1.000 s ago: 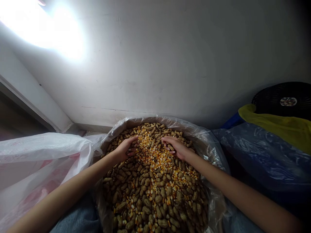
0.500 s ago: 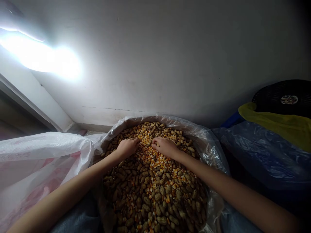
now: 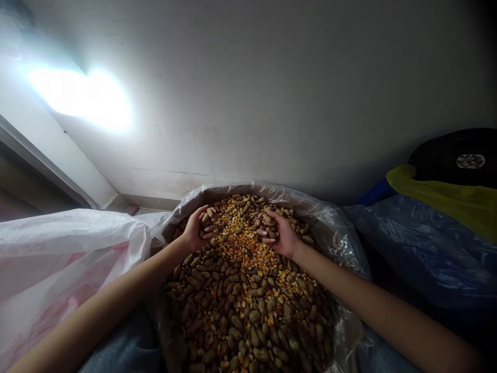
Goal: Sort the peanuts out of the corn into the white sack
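Whole peanuts in their shells and orange and white corn kernels lie mixed in a clear plastic bag that is spread open in front of me. At the far left of the heap, my left hand is turned palm inward, its curled fingers holding peanuts. Across from it, my right hand cups several peanuts, with the palm facing left. A band of bare corn kernels shows between the two hands. Any kernels inside the hands are too small to make out.
A whitish plastic sack with red patches lies at the left. To the right are a dark plastic bag, a yellow cloth-like piece and a round black fan-like object. A pale wall rises behind, with a bright lamp.
Both hands have moved apart and rolled from palm down to palm inward. Peanuts now show in their fingers. The view has shifted slightly.
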A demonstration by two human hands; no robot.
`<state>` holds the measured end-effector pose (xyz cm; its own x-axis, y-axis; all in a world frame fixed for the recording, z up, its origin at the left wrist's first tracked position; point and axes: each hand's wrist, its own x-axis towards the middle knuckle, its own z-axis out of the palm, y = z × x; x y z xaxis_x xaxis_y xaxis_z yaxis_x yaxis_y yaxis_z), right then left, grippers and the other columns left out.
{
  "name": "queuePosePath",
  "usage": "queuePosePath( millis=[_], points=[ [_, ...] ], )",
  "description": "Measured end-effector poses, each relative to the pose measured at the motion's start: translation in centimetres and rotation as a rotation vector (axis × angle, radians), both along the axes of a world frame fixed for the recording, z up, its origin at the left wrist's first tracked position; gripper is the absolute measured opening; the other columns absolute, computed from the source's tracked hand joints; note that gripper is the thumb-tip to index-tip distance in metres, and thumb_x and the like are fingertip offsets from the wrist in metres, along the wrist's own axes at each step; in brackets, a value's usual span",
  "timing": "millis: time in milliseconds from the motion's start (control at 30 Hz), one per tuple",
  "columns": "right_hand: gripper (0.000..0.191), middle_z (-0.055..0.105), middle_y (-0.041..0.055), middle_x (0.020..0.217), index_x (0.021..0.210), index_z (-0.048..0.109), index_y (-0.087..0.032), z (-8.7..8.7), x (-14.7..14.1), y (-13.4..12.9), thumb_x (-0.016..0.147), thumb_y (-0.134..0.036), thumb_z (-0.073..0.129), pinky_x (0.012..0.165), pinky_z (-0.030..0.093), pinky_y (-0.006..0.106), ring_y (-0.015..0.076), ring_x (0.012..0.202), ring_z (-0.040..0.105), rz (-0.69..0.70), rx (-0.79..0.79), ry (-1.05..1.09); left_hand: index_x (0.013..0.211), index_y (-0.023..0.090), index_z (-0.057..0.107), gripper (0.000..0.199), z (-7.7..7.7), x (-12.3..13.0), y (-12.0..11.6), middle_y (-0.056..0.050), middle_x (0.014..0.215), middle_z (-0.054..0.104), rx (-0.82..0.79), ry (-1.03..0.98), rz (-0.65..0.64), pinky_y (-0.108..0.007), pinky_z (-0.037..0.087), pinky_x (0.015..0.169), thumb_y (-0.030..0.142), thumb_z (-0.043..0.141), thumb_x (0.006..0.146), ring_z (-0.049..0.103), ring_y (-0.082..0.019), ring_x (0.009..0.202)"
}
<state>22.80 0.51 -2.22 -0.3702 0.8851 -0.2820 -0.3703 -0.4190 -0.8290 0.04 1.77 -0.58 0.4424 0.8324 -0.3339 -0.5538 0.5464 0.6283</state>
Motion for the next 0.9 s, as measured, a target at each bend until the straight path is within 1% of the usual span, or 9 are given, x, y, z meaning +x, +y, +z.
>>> queuePosePath(
  millis=[133, 233, 300, 367, 433, 533, 600, 700, 900],
  points=[
    [0.022, 0.048, -0.0027, 0.064, 0.068, 0.044, -0.018, 0.3, -0.2, -0.2, 0.071, -0.039, 0.049, 0.031, 0.02, 0.011, 0.004, 0.044, 0.039, 0.008, -0.137, 0.183, 0.07, 0.018, 0.044, 0.022, 0.2, 0.3, -0.2, 0.004, 0.056, 0.043, -0.033, 0.0, -0.034, -0.012, 0.014, 0.025, 0.039, 0.048, 0.071, 0.028, -0.002, 0.033],
    [0.021, 0.046, -0.0036, 0.061, 0.065, 0.043, -0.018, 0.8, -0.1, -0.1, 0.07, -0.037, 0.051, 0.03, 0.019, 0.01, 0.003, 0.042, 0.037, 0.025, -0.121, 0.204, 0.068, 0.017, 0.043, 0.022, 0.3, 0.4, -0.2, 0.004, 0.058, 0.045, -0.022, 0.01, -0.071, -0.012, 0.013, 0.025, 0.038, 0.049, 0.071, 0.027, -0.001, 0.032],
    [0.019, 0.045, -0.0036, 0.061, 0.069, 0.047, -0.018, 1.2, 0.3, 0.0, 0.069, -0.036, 0.053, 0.03, 0.018, 0.011, 0.0027, 0.041, 0.036, 0.033, -0.077, 0.115, 0.068, 0.017, 0.043, 0.019, 0.3, 0.3, -0.2, 0.005, 0.058, 0.046, 0.009, 0.077, -0.091, -0.012, 0.012, 0.025, 0.035, 0.049, 0.071, 0.025, -0.001, 0.031],
    [0.021, 0.046, -0.0029, 0.061, 0.074, 0.052, -0.017, 1.7, 1.1, 0.0, 0.068, -0.037, 0.054, 0.029, 0.018, 0.012, 0.0029, 0.04, 0.036, 0.103, 0.007, -0.106, 0.071, 0.017, 0.046, 0.016, 0.3, 0.2, -0.3, 0.005, 0.055, 0.045, 0.091, 0.269, -0.117, -0.013, 0.012, 0.027, 0.033, 0.05, 0.069, 0.025, -0.001, 0.031],
    [0.025, 0.048, -0.0023, 0.057, 0.077, 0.057, -0.016, 2.3, 2.1, -0.1, 0.066, -0.039, 0.054, 0.03, 0.02, 0.015, 0.0038, 0.038, 0.036, 0.259, 0.137, -0.474, 0.074, 0.017, 0.05, 0.017, 0.4, 0.0, -0.3, 0.005, 0.051, 0.045, 0.247, 0.573, -0.19, -0.014, 0.014, 0.028, 0.032, 0.052, 0.067, 0.026, -0.002, 0.032],
    [0.019, 0.047, -0.001, 0.045, 0.061, 0.061, -0.016, 2.8, 3.1, -0.7, 0.06, -0.035, 0.059, 0.036, 0.028, 0.019, 0.0074, 0.038, 0.04, 0.45, 0.367, -1.191, 0.071, 0.016, 0.057, 0.016, 0.5, -0.4, -0.4, 0.003, 0.051, 0.048, 0.573, 1.031, -0.296, -0.016, 0.023, 0.036, 0.03, 0.055, 0.063, 0.035, -0.005, 0.038],
    [0.016, 0.046, 0.001, 0.041, 0.048, 0.057, -0.016, 2.9, 3.1, -1.3, 0.057, -0.029, 0.062, 0.041, 0.032, 0.023, 0.0115, 0.042, 0.045, 0.463, 0.444, -1.494, 0.066, 0.018, 0.059, 0.012, 0.5, -0.8, -0.4, 0.002, 0.051, 0.05, 0.765, 1.28, -0.297, -0.017, 0.027, 0.042, 0.029, 0.057, 0.06, 0.04, -0.008, 0.043],
    [0.024, 0.045, 0.0034, 0.04, 0.038, 0.05, -0.015, 2.3, 2.0, -2.0, 0.055, -0.025, 0.063, 0.045, 0.036, 0.029, 0.0178, 0.045, 0.05, 0.429, 0.443, -1.61, 0.059, 0.021, 0.058, 0.007, -0.1, -1.0, -0.7, 0.001, 0.045, 0.046, 0.907, 1.504, -0.305, -0.019, 0.028, 0.046, 0.027, 0.06, 0.056, 0.042, -0.011, 0.045],
    [0.018, 0.05, 0.0055, 0.046, 0.042, 0.052, -0.015, 1.3, 0.6, -2.4, 0.053, -0.019, 0.065, 0.051, 0.039, 0.031, 0.0222, 0.056, 0.055, 0.408, 0.454, -1.681, 0.045, 0.019, 0.049, 0.015, -1.1, -0.6, -1.5, 0.0, 0.041, 0.042, 0.935, 1.538, -0.347, -0.025, 0.036, 0.056, 0.024, 0.061, 0.052, 0.049, -0.018, 0.052]
  ],
)
